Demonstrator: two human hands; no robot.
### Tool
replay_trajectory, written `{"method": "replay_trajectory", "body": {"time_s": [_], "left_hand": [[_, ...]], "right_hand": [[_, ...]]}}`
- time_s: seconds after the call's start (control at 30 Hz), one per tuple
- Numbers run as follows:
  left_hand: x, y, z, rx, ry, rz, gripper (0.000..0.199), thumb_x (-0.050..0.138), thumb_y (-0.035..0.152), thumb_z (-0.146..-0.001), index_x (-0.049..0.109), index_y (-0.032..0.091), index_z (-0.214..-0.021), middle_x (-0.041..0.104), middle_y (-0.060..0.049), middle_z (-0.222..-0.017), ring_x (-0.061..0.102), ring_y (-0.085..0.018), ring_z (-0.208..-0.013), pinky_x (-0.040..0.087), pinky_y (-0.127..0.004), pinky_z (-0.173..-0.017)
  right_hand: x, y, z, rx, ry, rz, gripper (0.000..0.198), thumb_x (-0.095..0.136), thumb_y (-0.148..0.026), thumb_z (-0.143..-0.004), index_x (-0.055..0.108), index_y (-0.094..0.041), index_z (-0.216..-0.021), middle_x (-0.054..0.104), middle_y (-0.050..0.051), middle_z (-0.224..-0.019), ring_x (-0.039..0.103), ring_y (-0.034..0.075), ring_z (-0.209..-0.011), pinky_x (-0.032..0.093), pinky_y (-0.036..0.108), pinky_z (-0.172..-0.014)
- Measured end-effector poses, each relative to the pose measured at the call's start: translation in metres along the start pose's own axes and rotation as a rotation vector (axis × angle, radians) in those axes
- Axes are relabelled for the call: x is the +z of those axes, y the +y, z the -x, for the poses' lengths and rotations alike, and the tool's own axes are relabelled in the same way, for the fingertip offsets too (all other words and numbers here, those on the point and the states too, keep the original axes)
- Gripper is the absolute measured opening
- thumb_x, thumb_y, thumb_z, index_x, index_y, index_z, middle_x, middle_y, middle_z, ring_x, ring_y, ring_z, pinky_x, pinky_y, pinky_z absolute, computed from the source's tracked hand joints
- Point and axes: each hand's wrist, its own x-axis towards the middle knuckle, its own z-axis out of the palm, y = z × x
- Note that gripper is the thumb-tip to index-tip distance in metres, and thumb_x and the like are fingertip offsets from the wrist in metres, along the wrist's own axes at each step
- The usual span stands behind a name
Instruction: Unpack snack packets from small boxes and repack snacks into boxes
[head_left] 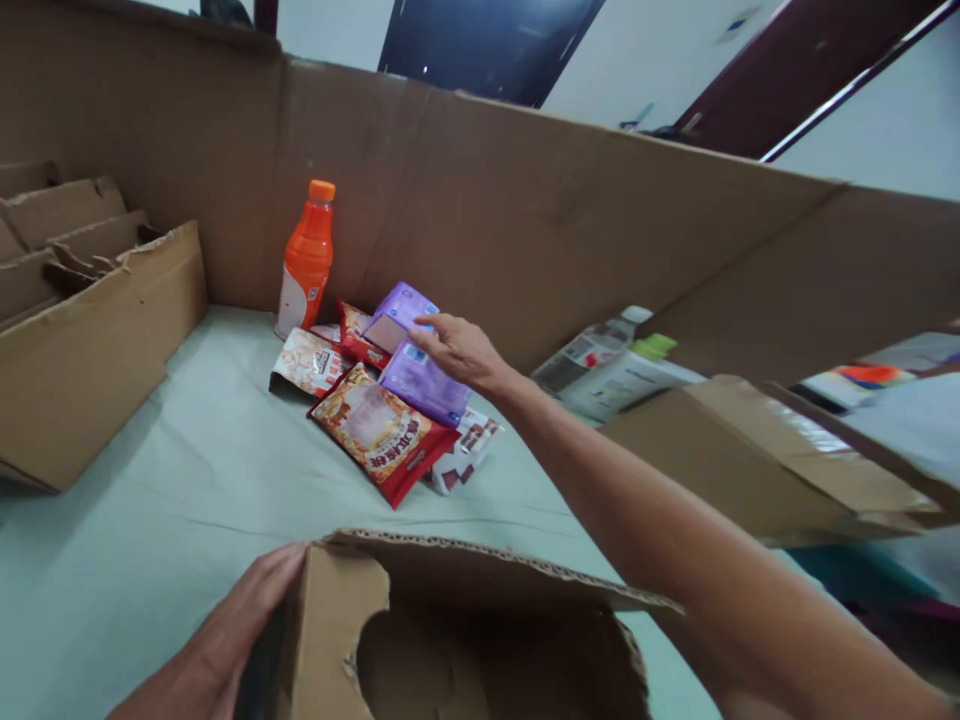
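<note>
My left hand (247, 610) grips the left side of an open cardboard box (337, 620) close to me, its fingers partly hidden by the box wall. The inside of the box that shows is bare cardboard. Stretched forward, my right hand (461, 350) has its fingers apart at two purple tissue packs (426, 382); the fingertips meet or hover just over them. Just in front of these lies a red and yellow snack bag (382, 430). Around them are a small printed carton (307, 362), another red packet (360, 335) and a white and brown package (465, 455).
An orange drink bottle (306, 260) stands by the cardboard wall (525, 220). At left is a divided cardboard box (97, 350). A clear bottle (592, 350) and a white bottle with green cap (630, 380) lean beside another carton (750, 450) at right. Pale green cloth (150, 540) covers the surface.
</note>
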Motion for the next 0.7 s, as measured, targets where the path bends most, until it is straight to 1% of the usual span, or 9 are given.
{"method": "replay_trajectory", "body": {"time_s": [0.1,0.17,0.23,0.33,0.4,0.47,0.57,0.63,0.7], "left_hand": [[-0.004,0.021,0.004,-0.011,0.025,-0.025,0.130,0.091,0.042,-0.072,0.005,0.047,-0.169,0.020,-0.005,-0.178,0.028,-0.049,-0.158,0.024,-0.068,-0.129],[-0.007,0.031,0.001,0.015,0.046,-0.027,0.129,0.091,0.039,-0.073,0.006,0.047,-0.169,0.023,-0.006,-0.177,0.030,-0.047,-0.158,0.026,-0.068,-0.129],[-0.007,0.034,-0.003,0.034,0.067,-0.028,0.126,0.091,0.040,-0.074,0.009,0.045,-0.169,0.024,-0.008,-0.176,0.030,-0.047,-0.158,0.027,-0.069,-0.128],[-0.005,0.032,-0.006,0.022,0.094,-0.030,0.127,0.092,0.042,-0.072,0.013,0.038,-0.171,0.025,-0.012,-0.176,0.031,-0.048,-0.157,0.024,-0.071,-0.128],[-0.005,0.034,-0.004,0.023,0.114,-0.010,0.126,0.091,0.047,-0.071,0.016,0.033,-0.171,0.028,-0.014,-0.174,0.036,-0.048,-0.155,0.025,-0.071,-0.127],[-0.009,0.038,0.003,0.025,0.179,-0.047,0.124,0.091,0.050,-0.068,0.023,0.030,-0.170,0.036,-0.015,-0.171,0.042,-0.048,-0.152,0.034,-0.069,-0.124],[-0.021,0.047,0.022,-0.034,0.417,-0.199,0.115,0.089,0.050,-0.069,0.032,0.030,-0.167,0.046,-0.016,-0.165,0.050,-0.046,-0.147,0.050,-0.062,-0.115],[-0.031,0.047,0.036,-0.097,0.631,-0.279,0.112,0.086,0.051,-0.076,0.025,0.032,-0.168,0.046,-0.017,-0.164,0.051,-0.044,-0.146,0.055,-0.060,-0.109],[-0.042,0.042,0.045,-0.157,0.842,-0.337,0.118,0.083,0.053,-0.080,0.010,0.033,-0.170,0.041,-0.019,-0.165,0.050,-0.044,-0.146,0.055,-0.062,-0.107]], "right_hand": [[-0.031,-0.016,0.044,0.022,0.060,-0.064,0.031,0.064,-0.038,-0.094,0.076,-0.017,-0.114,0.078,0.013,-0.116,0.069,0.026,-0.109,0.049,0.042,-0.099],[-0.050,-0.032,0.086,0.025,0.065,-0.097,0.033,0.065,-0.039,-0.093,0.076,-0.020,-0.117,0.077,0.011,-0.124,0.069,0.026,-0.112,0.050,0.041,-0.101],[-0.061,-0.045,0.136,0.067,0.056,-0.168,0.034,0.067,-0.047,-0.091,0.078,-0.025,-0.115,0.077,0.008,-0.125,0.069,0.028,-0.114,0.052,0.043,-0.102],[-0.060,-0.052,0.208,0.278,-0.028,-0.372,0.042,0.072,-0.063,-0.084,0.081,-0.025,-0.099,0.081,0.008,-0.110,0.073,0.032,-0.106,0.056,0.045,-0.098],[-0.050,-0.048,0.241,0.444,-0.102,-0.474,0.047,0.069,-0.069,-0.084,0.083,-0.026,-0.095,0.082,0.009,-0.101,0.075,0.033,-0.097,0.060,0.043,-0.088],[-0.037,-0.042,0.257,0.539,-0.096,-0.563,0.051,0.065,-0.073,-0.086,0.084,-0.026,-0.093,0.081,0.009,-0.093,0.075,0.031,-0.088,0.061,0.041,-0.077],[-0.020,-0.040,0.258,0.511,-0.075,-0.656,0.058,0.063,-0.077,-0.086,0.084,-0.025,-0.099,0.082,0.011,-0.099,0.074,0.030,-0.089,0.061,0.040,-0.077],[-0.010,-0.045,0.250,0.450,-0.145,-0.691,0.061,0.068,-0.077,-0.082,0.083,-0.023,-0.106,0.081,0.012,-0.104,0.074,0.031,-0.095,0.060,0.040,-0.082],[0.002,-0.053,0.241,0.415,-0.220,-0.742,0.062,0.073,-0.076,-0.079,0.083,-0.021,-0.107,0.081,0.013,-0.100,0.074,0.031,-0.096,0.059,0.040,-0.081]]}}
